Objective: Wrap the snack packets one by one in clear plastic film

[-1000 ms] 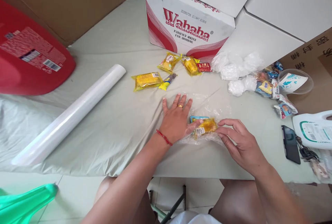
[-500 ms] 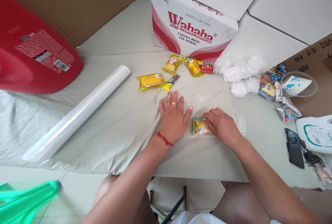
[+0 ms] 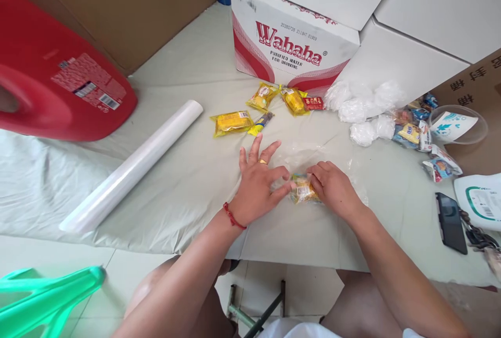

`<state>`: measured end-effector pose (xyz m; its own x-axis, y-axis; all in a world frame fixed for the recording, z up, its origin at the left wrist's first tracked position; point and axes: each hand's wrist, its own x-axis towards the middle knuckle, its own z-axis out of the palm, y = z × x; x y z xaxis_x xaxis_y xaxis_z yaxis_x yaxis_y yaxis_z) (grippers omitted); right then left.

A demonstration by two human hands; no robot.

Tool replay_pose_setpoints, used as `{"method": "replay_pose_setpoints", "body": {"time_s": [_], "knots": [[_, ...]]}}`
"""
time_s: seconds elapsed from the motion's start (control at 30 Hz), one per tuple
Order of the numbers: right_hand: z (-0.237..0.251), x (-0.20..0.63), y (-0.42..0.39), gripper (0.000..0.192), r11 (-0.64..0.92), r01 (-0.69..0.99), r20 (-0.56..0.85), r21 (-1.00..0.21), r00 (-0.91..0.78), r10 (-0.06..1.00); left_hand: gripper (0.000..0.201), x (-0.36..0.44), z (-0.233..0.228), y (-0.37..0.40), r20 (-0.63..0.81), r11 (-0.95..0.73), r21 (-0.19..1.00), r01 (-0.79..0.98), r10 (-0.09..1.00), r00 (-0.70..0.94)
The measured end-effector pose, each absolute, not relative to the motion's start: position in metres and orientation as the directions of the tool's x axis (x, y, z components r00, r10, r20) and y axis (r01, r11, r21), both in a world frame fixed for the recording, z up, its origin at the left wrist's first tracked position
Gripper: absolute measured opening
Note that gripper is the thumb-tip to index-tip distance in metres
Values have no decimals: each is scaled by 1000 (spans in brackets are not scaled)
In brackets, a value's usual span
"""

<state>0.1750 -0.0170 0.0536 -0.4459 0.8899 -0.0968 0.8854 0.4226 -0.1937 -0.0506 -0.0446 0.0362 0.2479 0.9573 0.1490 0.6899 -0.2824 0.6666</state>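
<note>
The right hand point(image 3: 332, 188) is curling its fingers over a small yellow snack pack point(image 3: 301, 192) wrapped in clear plastic film point(image 3: 309, 156) on the desk point(image 3: 188, 67). The left hand point(image 3: 256, 184) is spreading its fingers wide, and its thumb is touching the pack's left side. More yellow snacks point(image 3: 231, 122) are lying farther back, near the Wahaha box point(image 3: 289, 48). A white roll point(image 3: 133, 165) is resting to the left.
</note>
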Motion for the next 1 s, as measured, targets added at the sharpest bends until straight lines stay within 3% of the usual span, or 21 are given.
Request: {"method": "replay_pose_setpoints", "body": {"time_s": [0.2,0.3,0.4,0.5,0.53,0.63,0.73,0.83,0.9,0.93,1.0], "knots": [[51,179,-16,28,386,887,-128,-254,-427,895,30,-53,36,-35,-81,7,750,661,993,82],[50,181,-15,29,359,889,-145,-285,-411,900,39,-56,34,-32,-103,67,755,652,995,17],[47,182,-14,29,348,884,-138,-313,-405,904,40,-62,36,-31,-103,42,766,641,993,58],[45,182,-15,29,344,881,-122,-326,-400,908,56,-72,40,-31,-192,5,732,681,961,200],[45,182,-15,29,343,879,-119,-330,-399,909,52,-75,42,-31,-227,-8,717,697,943,244],[45,180,-14,28,326,881,-129,-344,-389,912,14,-84,43,-29,-291,4,687,726,917,271],[48,177,-15,28,278,896,-173,-346,-352,920,20,-90,40,-25,-281,83,637,766,951,131],[49,173,-15,28,243,911,-210,-334,-323,923,12,-91,38,-21,-144,197,516,834,979,-142],[48,171,-15,28,233,920,-218,-315,-309,926,7,-84,41,-24,128,223,487,844,938,-322],[47,171,-15,29,230,925,-215,-303,-302,929,8,-78,44,-28,290,180,505,844,886,-362],[45,171,-16,28,226,932,-207,-282,-289,935,8,-59,50,-41,583,-81,504,860,766,-270]]}}
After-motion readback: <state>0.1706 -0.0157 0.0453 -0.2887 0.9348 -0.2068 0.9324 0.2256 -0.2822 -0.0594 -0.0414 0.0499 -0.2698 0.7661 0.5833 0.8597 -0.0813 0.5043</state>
